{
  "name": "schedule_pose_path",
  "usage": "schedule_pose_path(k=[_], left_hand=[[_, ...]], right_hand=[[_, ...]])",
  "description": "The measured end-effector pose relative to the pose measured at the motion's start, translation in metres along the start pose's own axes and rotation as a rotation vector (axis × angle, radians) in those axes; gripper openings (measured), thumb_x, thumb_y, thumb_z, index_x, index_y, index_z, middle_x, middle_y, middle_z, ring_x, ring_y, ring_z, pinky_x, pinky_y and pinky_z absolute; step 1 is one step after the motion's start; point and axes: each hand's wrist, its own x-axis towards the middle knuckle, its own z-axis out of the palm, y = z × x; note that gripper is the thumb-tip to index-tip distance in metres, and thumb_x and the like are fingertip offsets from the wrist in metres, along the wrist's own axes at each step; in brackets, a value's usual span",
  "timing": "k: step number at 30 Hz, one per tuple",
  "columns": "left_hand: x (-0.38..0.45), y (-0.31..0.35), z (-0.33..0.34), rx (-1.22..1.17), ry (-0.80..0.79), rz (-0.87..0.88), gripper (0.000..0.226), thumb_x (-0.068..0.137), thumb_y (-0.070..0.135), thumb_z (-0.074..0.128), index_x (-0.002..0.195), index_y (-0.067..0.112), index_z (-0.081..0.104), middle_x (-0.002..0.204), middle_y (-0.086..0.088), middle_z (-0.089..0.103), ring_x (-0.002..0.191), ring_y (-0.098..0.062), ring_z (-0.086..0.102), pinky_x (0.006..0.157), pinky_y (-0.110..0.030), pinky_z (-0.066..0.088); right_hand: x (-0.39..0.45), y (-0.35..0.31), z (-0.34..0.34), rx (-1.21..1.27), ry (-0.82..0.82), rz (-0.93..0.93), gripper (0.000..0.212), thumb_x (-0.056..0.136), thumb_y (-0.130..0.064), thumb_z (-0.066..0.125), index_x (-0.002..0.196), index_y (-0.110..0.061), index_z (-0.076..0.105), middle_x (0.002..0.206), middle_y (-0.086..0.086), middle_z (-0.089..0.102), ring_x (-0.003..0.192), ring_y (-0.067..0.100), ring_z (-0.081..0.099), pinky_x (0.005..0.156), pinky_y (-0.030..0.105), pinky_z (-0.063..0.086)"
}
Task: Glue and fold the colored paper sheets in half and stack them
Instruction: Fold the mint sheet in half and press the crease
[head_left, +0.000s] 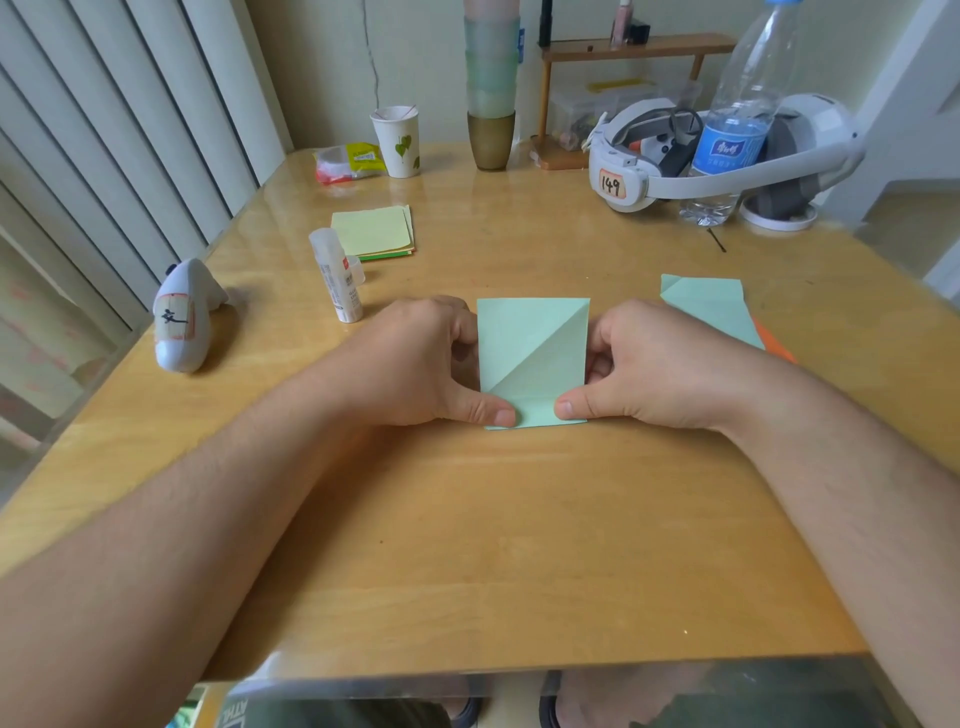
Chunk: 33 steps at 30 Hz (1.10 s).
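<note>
Green sheet held upright, folding lengthwise

Mint-green folded sheet, pale-yellow paper stack, honey-coloured table.

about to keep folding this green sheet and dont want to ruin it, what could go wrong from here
The light green paper sheet is held only at its edges by the left hand and right hand, so it could slip and crease crookedly. The uncapped white glue stick stands upright near the left hand; a stray elbow or wrist might topple it.
</note>
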Motion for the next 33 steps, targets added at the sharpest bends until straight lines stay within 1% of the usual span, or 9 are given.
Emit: schedule_pose_path(k=[5,8,10,14,17,20,24,29,33], left_hand=[[0.001,-0.005,0.002,-0.137,-0.046,0.088,0.044,0.064,0.057,0.094,0.094,0.030,0.078,0.112,0.008,0.065,0.105,-0.011,0.062,0.089,-0.041,0.054],[0.002,-0.007,0.003,-0.185,-0.082,0.108,0.040,0.068,0.053,0.094,0.100,0.034,0.080,0.121,0.007,0.066,0.116,-0.012,0.061,0.097,-0.041,0.053],[0.003,-0.007,0.004,-0.195,-0.090,0.113,0.039,0.069,0.052,0.093,0.100,0.034,0.080,0.122,0.007,0.065,0.115,-0.012,0.062,0.098,-0.041,0.053],[0.005,-0.008,0.004,-0.197,-0.094,0.120,0.036,0.070,0.049,0.093,0.100,0.034,0.080,0.121,0.012,0.066,0.115,-0.007,0.062,0.099,-0.037,0.052],[0.004,-0.008,0.004,-0.190,-0.101,0.125,0.036,0.070,0.049,0.093,0.101,0.035,0.080,0.123,0.016,0.065,0.116,-0.004,0.061,0.100,-0.035,0.052],[0.004,-0.007,0.003,-0.200,-0.107,0.144,0.035,0.071,0.046,0.093,0.102,0.034,0.079,0.123,0.019,0.065,0.116,-0.001,0.061,0.101,-0.030,0.051],[0.005,-0.008,0.004,-0.195,-0.099,0.141,0.034,0.071,0.047,0.094,0.098,0.034,0.078,0.120,0.017,0.066,0.112,-0.005,0.063,0.097,-0.034,0.052],[0.005,-0.011,0.005,-0.204,-0.103,0.127,0.038,0.070,0.051,0.093,0.100,0.034,0.078,0.120,0.015,0.066,0.111,-0.006,0.064,0.096,-0.038,0.054],[0.006,-0.012,0.006,-0.207,-0.107,0.121,0.039,0.070,0.052,0.093,0.102,0.036,0.078,0.120,0.014,0.066,0.111,-0.006,0.064,0.097,-0.039,0.054]], right_hand=[[0.000,-0.001,-0.002,-0.013,0.002,-0.024,0.022,0.079,-0.028,0.091,0.072,-0.024,0.070,0.055,-0.019,0.063,0.049,-0.005,0.054,0.048,0.011,0.038],[0.000,-0.002,-0.002,-0.042,0.026,-0.052,0.025,0.076,-0.030,0.092,0.075,-0.023,0.068,0.055,-0.016,0.055,0.050,0.000,0.047,0.054,0.020,0.039],[-0.001,-0.004,-0.002,-0.058,0.053,-0.053,0.028,0.072,-0.033,0.094,0.080,-0.023,0.069,0.063,-0.015,0.058,0.056,0.002,0.050,0.060,0.028,0.043],[-0.002,-0.007,0.001,-0.045,0.064,-0.048,0.037,0.067,-0.041,0.095,0.096,-0.033,0.072,0.089,-0.017,0.073,0.082,0.000,0.067,0.074,0.028,0.056],[0.001,-0.009,0.009,0.002,0.080,-0.073,0.047,0.065,-0.044,0.097,0.103,-0.040,0.071,0.101,-0.029,0.068,0.091,-0.014,0.061,0.075,0.014,0.050],[0.006,-0.008,0.015,0.027,0.099,-0.089,0.062,0.062,-0.046,0.098,0.117,-0.039,0.070,0.110,-0.031,0.065,0.098,-0.016,0.057,0.077,0.012,0.047],[0.005,-0.002,0.011,0.062,0.055,-0.069,0.062,0.063,-0.041,0.099,0.117,-0.038,0.070,0.111,-0.026,0.071,0.101,-0.007,0.064,0.091,0.026,0.054],[0.004,0.008,0.002,0.062,-0.008,-0.055,0.050,0.064,-0.036,0.097,0.108,-0.036,0.072,0.106,-0.012,0.076,0.100,0.011,0.072,0.095,0.046,0.058],[0.006,0.008,0.006,0.114,0.038,-0.051,0.048,0.063,-0.036,0.099,0.104,-0.033,0.072,0.101,-0.013,0.076,0.096,0.006,0.071,0.092,0.041,0.059]])
